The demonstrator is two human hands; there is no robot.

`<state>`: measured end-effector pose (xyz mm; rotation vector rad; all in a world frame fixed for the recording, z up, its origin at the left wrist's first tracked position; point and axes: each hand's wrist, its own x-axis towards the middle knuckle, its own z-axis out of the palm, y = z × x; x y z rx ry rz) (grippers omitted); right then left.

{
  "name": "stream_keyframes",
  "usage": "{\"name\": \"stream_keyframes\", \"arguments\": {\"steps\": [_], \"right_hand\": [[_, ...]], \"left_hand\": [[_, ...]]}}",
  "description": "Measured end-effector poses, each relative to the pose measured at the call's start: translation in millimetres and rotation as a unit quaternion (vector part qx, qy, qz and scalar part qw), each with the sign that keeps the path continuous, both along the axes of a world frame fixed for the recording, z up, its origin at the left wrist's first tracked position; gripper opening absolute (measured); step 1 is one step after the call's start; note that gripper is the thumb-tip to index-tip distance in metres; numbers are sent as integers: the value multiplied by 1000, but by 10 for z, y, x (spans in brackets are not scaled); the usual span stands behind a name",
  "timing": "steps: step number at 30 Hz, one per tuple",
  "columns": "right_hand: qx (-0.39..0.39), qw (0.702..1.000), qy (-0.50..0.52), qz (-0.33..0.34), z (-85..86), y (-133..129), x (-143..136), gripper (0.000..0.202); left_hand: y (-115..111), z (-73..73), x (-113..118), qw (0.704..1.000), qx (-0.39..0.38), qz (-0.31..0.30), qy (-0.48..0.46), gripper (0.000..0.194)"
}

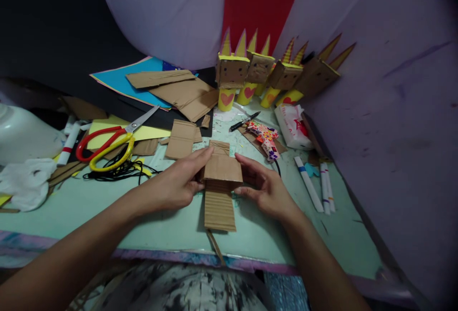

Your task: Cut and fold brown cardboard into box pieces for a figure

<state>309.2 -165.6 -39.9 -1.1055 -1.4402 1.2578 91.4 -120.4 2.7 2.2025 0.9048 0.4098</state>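
A small folded cardboard box [223,168] is between my hands, just above the table. My left hand [181,180] grips its left side, thumb along the upper edge and fingers partly hidden behind. At its right side, my right hand [263,187] curls with the fingertips at the edge. A ribbed cardboard flap [219,211] extends from the box toward me, and a shorter cardboard tab [219,147] shows at the far end. Beyond my left hand lies a flat cardboard piece [180,139]. A flower-patterned glue gun [265,137] with a black cord rests beyond my right hand.
Red-and-yellow scissors [110,146] lie at left over black cord [118,170], near a white bottle [26,134]. Several cardboard figures with pointed yellow horns [232,72] stand at the back. Markers [308,184], a tissue pack [293,127] and a black pen [245,121] lie right.
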Motion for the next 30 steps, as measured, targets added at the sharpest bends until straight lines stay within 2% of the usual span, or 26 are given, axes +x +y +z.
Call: {"name": "stream_keyframes", "arguments": {"steps": [5, 11, 15, 19, 24, 26, 30], "right_hand": [[53, 992, -113, -6, 1, -33, 8, 69], [115, 950, -291, -10, -5, -190, -115, 75], [136, 932, -337, -9, -11, -226, -202, 71], [176, 910, -375, -36, -44, -200, -259, 63], [221, 881, -417, -39, -82, -195, -330, 64], [203, 886, -415, -46, -77, -202, -341, 65], [123, 920, -362, -84, -49, -225, -304, 63]], "left_hand": [[-84, -67, 2, 999, -20, 15, 35, 78], [-246, -143, 108, 998, -46, 45, 20, 90], [-307, -173, 153, 996, -48, 69, 10, 92], [-312, -177, 158, 993, -67, 94, 20, 87], [-295, -184, 179, 996, -38, 79, 16, 84], [-280, -168, 193, 995, -40, 86, 18, 81], [-247, -74, 201, 991, -77, 105, 27, 77]]}}
